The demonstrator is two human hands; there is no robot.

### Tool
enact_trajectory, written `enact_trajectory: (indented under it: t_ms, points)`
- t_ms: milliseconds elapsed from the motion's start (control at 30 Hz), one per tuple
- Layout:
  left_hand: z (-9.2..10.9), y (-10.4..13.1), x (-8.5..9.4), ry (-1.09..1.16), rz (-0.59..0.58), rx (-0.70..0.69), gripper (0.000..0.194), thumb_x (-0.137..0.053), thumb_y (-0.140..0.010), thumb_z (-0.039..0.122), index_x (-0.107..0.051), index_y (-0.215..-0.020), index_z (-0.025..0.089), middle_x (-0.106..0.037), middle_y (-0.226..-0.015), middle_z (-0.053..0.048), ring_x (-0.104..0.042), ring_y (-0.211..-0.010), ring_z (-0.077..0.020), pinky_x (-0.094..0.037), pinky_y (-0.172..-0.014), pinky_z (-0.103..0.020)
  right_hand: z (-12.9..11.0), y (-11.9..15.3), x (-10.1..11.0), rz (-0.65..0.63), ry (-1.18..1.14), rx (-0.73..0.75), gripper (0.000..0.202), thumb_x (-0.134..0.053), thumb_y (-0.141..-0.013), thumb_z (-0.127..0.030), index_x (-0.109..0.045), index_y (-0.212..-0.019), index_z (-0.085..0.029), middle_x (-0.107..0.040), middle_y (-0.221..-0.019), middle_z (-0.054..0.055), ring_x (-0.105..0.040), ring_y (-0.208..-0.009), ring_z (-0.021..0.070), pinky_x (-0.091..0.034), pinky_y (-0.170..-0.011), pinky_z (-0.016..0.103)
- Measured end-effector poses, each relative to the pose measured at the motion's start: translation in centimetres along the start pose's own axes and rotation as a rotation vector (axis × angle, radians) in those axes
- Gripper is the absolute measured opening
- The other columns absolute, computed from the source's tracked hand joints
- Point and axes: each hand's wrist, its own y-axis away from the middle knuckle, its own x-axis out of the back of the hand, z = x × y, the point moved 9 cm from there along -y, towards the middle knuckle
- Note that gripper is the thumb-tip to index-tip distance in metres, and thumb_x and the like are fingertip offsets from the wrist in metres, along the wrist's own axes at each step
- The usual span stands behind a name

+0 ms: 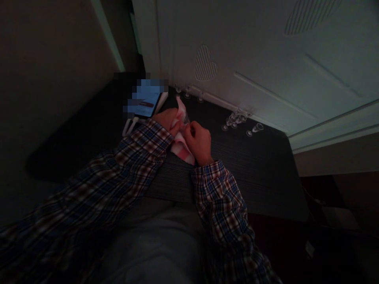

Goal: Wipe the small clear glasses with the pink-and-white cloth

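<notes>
Over the dark table, a pink and white cloth (182, 151) hangs between my two hands, one end sticking up and the other draping down. My left hand (167, 119) is closed on the cloth. A small clear glass (186, 118) shows partly between the hands, with the cloth around part of it. My right hand (199, 140) is closed at the right side of the glass, fingers curled; its fingertips are partly hidden, and whether it grips the glass or the cloth is unclear.
Several small stemmed glasses (233, 118) stand near the panel, and one glass (257, 127) lies on its side at their right. More glasses (187, 92) stand along the back edge. A lit tablet (145, 100) with a white object (129, 125) is at the left.
</notes>
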Motion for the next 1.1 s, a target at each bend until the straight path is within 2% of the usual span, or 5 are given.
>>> enact_trajectory:
  t_ms: [167,333,567,867,1100]
  points:
    - [0.3,0.1,-0.1,-0.042,-0.021,-0.020,0.023,-0.048,-0.083,0.023,-0.051,-0.101,0.008,-0.057,-0.097,-0.006,-0.052,-0.084,-0.0149,-0.041,-0.072,-0.023,0.2,0.0,-0.3,-0.009,0.003,0.003,0.038,-0.031,-0.087,-0.048,-0.053,-0.076,-0.019,-0.057,-0.067,0.001,-0.050,-0.059,0.0098,-0.027,-0.055,0.022]
    - [0.4,0.3,0.1,-0.077,-0.027,0.008,0.022,-0.048,-0.081,0.021,-0.051,-0.099,0.010,-0.057,-0.097,-0.007,-0.055,-0.088,-0.0194,-0.041,-0.071,-0.025,0.4,-0.1,-0.5,-0.004,0.022,0.015,0.034,-0.032,-0.088,-0.044,-0.052,-0.075,-0.020,-0.057,-0.067,0.000,-0.049,-0.059,0.0095,-0.025,-0.055,0.022]
    - [0.2,0.1,0.0,0.020,-0.056,0.013,0.023,-0.048,-0.079,0.023,-0.051,-0.099,0.012,-0.056,-0.095,-0.007,-0.055,-0.093,-0.0213,-0.041,-0.074,-0.027,0.4,-0.1,-0.5,-0.011,-0.002,0.027,0.032,-0.033,-0.088,-0.040,-0.053,-0.076,-0.019,-0.058,-0.068,0.000,-0.050,-0.060,0.0093,-0.027,-0.056,0.022]
    - [0.8,0.3,0.1,-0.066,-0.160,0.003,0.030,-0.041,-0.082,0.025,-0.049,-0.106,0.010,-0.056,-0.103,-0.010,-0.055,-0.096,-0.0220,-0.041,-0.073,-0.028,0.8,-0.2,-0.6,-0.006,-0.025,-0.007,0.030,-0.036,-0.087,-0.038,-0.054,-0.073,-0.018,-0.055,-0.064,0.000,-0.047,-0.056,0.0083,-0.027,-0.055,0.022]
    - [1.2,0.7,0.6,-0.043,-0.133,-0.027,0.030,-0.042,-0.083,0.024,-0.049,-0.108,0.010,-0.055,-0.103,-0.009,-0.055,-0.094,-0.0204,-0.041,-0.071,-0.026,1.0,-0.2,-0.6,-0.010,-0.056,-0.008,0.028,-0.037,-0.087,-0.036,-0.053,-0.072,-0.018,-0.054,-0.063,-0.001,-0.047,-0.057,0.0079,-0.029,-0.054,0.021]
